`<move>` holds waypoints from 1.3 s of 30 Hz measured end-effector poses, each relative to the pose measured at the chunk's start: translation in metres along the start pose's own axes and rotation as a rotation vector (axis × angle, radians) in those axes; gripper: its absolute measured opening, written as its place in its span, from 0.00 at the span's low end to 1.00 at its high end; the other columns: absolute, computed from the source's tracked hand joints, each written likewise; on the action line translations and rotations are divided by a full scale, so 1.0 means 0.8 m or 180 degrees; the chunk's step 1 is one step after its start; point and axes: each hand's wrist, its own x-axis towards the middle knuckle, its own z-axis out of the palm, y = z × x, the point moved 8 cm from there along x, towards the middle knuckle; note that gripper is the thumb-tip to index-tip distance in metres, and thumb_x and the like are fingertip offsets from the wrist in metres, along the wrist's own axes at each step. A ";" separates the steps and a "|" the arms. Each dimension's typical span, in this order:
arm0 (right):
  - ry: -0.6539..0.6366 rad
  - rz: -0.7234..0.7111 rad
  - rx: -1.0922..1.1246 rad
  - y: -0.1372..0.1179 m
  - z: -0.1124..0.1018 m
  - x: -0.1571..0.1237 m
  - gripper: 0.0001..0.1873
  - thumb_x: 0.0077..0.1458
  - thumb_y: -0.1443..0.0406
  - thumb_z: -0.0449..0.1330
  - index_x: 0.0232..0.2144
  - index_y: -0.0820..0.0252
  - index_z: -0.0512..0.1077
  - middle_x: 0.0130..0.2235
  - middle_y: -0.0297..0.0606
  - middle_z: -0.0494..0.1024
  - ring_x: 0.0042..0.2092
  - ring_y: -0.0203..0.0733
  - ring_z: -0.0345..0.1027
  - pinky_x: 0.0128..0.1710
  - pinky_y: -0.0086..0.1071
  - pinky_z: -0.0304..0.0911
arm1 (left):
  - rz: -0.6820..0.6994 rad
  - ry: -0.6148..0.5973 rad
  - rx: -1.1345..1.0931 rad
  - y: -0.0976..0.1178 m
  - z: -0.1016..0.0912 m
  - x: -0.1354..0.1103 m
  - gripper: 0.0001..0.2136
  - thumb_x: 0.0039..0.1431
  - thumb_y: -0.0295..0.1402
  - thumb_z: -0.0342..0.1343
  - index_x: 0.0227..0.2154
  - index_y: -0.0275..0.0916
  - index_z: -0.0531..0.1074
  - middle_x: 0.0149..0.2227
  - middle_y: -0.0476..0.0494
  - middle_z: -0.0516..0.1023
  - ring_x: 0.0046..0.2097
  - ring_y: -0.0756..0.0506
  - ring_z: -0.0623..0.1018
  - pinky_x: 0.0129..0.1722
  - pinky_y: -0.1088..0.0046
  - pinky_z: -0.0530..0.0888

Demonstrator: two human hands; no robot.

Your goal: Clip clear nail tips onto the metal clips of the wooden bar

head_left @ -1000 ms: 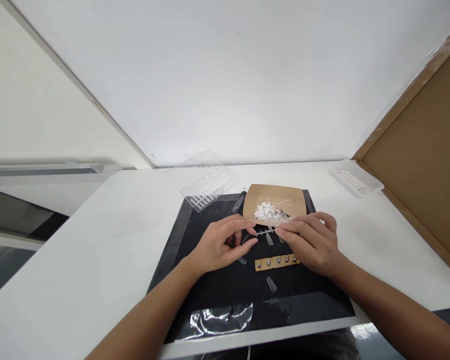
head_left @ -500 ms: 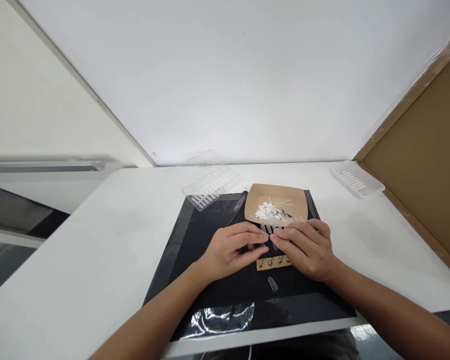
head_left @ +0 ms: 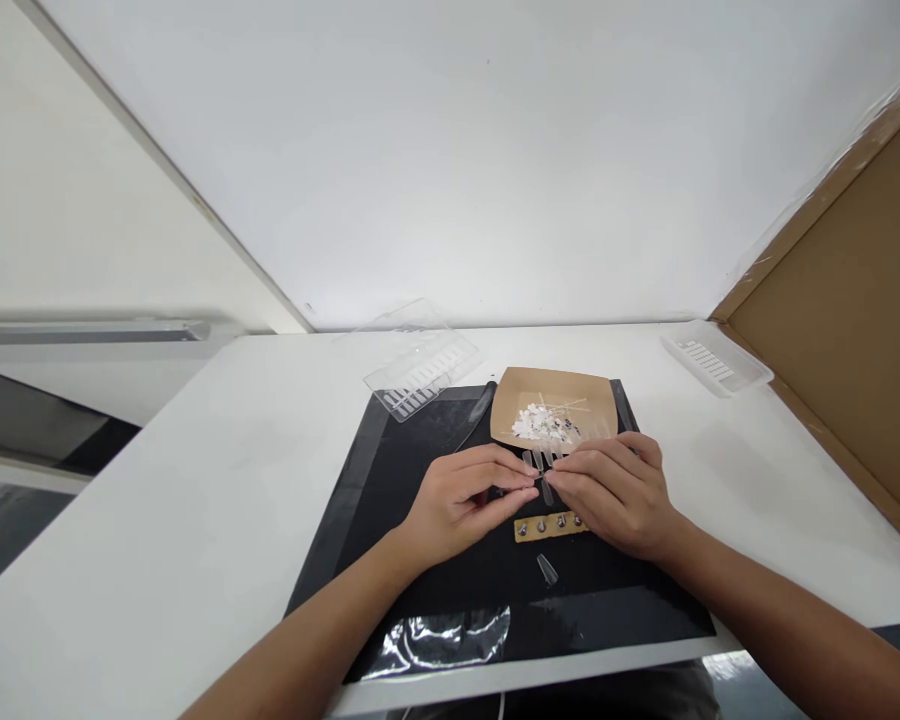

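My left hand (head_left: 474, 497) is closed, thumb and fingers pinched together above the black mat (head_left: 412, 520). My right hand (head_left: 621, 490) is closed too, its fingertips meeting those of the left. What they pinch is too small to make out. A clear nail tip (head_left: 547, 492) shows just below the meeting fingertips; I cannot tell whether it is held. Several more clear nail tips (head_left: 538, 460) stand in a row behind the fingers. Below lies a tan strip (head_left: 551, 527) with small metallic studs, its right end hidden by my right hand. Nearer me, a single clear nail tip (head_left: 547, 569) lies on the mat.
A brown paper tray (head_left: 521, 385) with white bits and thin sticks stands behind my hands. At the back left lies a clear plastic case (head_left: 420, 375) with nail tips. A translucent tray (head_left: 720, 360) sits at the back right, beside a cardboard panel (head_left: 840, 310).
My left fingers have drawn closer together, and the fingertips of both hands now meet more tightly. The nail tip below them shows more clearly. The view has shifted very slightly.
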 end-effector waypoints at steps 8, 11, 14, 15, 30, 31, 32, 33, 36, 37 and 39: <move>0.0108 0.0148 0.0068 0.008 -0.005 0.000 0.08 0.61 0.69 0.71 0.40 0.54 0.77 0.40 0.28 0.85 0.44 0.37 0.79 0.47 0.39 0.59 | -0.0183 0.0013 0.0062 -0.010 -0.001 -0.002 0.03 0.64 0.27 0.67 0.40 0.39 0.82 0.38 0.44 0.88 0.37 0.47 0.87 0.31 0.77 0.83; 0.0111 0.0158 0.0056 0.011 -0.007 0.002 0.08 0.61 0.68 0.72 0.38 0.54 0.76 0.41 0.28 0.85 0.43 0.38 0.79 0.47 0.40 0.60 | -0.0491 -0.0008 -0.0055 -0.020 0.000 -0.005 0.02 0.66 0.29 0.66 0.41 0.39 0.82 0.37 0.44 0.88 0.31 0.50 0.85 0.25 0.80 0.79; 0.0119 0.0191 0.0044 0.015 -0.009 0.003 0.09 0.61 0.67 0.73 0.37 0.54 0.75 0.41 0.29 0.86 0.42 0.39 0.79 0.47 0.40 0.60 | -0.0683 -0.0004 -0.0213 -0.025 0.000 -0.008 0.03 0.67 0.30 0.66 0.41 0.39 0.83 0.36 0.44 0.87 0.30 0.51 0.85 0.23 0.81 0.78; 0.0131 0.0204 0.0049 0.016 -0.011 0.004 0.09 0.61 0.67 0.73 0.38 0.54 0.76 0.41 0.29 0.86 0.42 0.39 0.79 0.47 0.40 0.60 | -0.0704 -0.0009 -0.0233 -0.025 0.000 -0.008 0.03 0.67 0.30 0.66 0.41 0.38 0.83 0.36 0.44 0.87 0.30 0.51 0.85 0.23 0.81 0.78; -0.0059 -0.0076 -0.0010 0.023 -0.011 0.001 0.14 0.62 0.57 0.74 0.46 0.52 0.79 0.48 0.30 0.87 0.46 0.40 0.80 0.49 0.40 0.61 | -0.0581 0.0027 -0.0088 -0.020 -0.001 -0.007 0.04 0.66 0.27 0.65 0.41 0.40 0.83 0.33 0.46 0.85 0.30 0.52 0.82 0.21 0.82 0.74; -0.0063 -0.0127 -0.0030 0.023 -0.011 0.001 0.14 0.61 0.57 0.74 0.46 0.51 0.79 0.48 0.29 0.87 0.47 0.40 0.80 0.49 0.40 0.61 | -0.0592 0.0014 -0.0076 -0.020 -0.001 -0.007 0.03 0.66 0.28 0.65 0.41 0.39 0.83 0.33 0.46 0.85 0.29 0.52 0.82 0.21 0.82 0.74; -0.0058 -0.0159 -0.0055 0.024 -0.010 0.000 0.13 0.61 0.58 0.74 0.46 0.51 0.79 0.48 0.28 0.87 0.47 0.40 0.80 0.50 0.40 0.61 | -0.0604 0.0008 -0.0066 -0.020 -0.001 -0.007 0.03 0.66 0.28 0.65 0.40 0.39 0.83 0.32 0.47 0.85 0.29 0.52 0.81 0.21 0.82 0.74; -0.0055 -0.0170 -0.0077 0.025 -0.010 -0.001 0.13 0.61 0.58 0.74 0.46 0.50 0.79 0.48 0.28 0.87 0.47 0.41 0.79 0.50 0.40 0.60 | -0.0608 0.0008 -0.0062 -0.020 -0.001 -0.006 0.03 0.66 0.28 0.65 0.40 0.39 0.83 0.32 0.47 0.85 0.29 0.52 0.81 0.21 0.82 0.74; -0.0074 -0.0156 -0.0094 0.028 -0.007 -0.003 0.12 0.61 0.59 0.74 0.46 0.49 0.80 0.49 0.28 0.87 0.48 0.42 0.79 0.50 0.41 0.60 | -0.0583 0.0001 -0.0058 -0.019 -0.001 -0.005 0.03 0.66 0.28 0.64 0.40 0.39 0.83 0.32 0.46 0.85 0.29 0.52 0.81 0.21 0.82 0.73; -0.0079 -0.0153 -0.0072 0.028 -0.007 -0.003 0.13 0.61 0.59 0.74 0.46 0.49 0.80 0.49 0.28 0.87 0.48 0.42 0.79 0.50 0.41 0.60 | -0.0568 0.0006 -0.0050 -0.019 -0.001 -0.005 0.03 0.66 0.28 0.64 0.40 0.39 0.83 0.32 0.46 0.85 0.29 0.52 0.81 0.21 0.82 0.73; -0.0093 -0.0108 0.0022 0.030 -0.005 -0.004 0.12 0.62 0.59 0.73 0.47 0.49 0.79 0.48 0.28 0.87 0.48 0.42 0.79 0.50 0.41 0.60 | -0.0549 0.0010 -0.0023 -0.019 -0.002 -0.005 0.03 0.66 0.28 0.65 0.40 0.39 0.83 0.32 0.46 0.85 0.29 0.52 0.81 0.21 0.82 0.73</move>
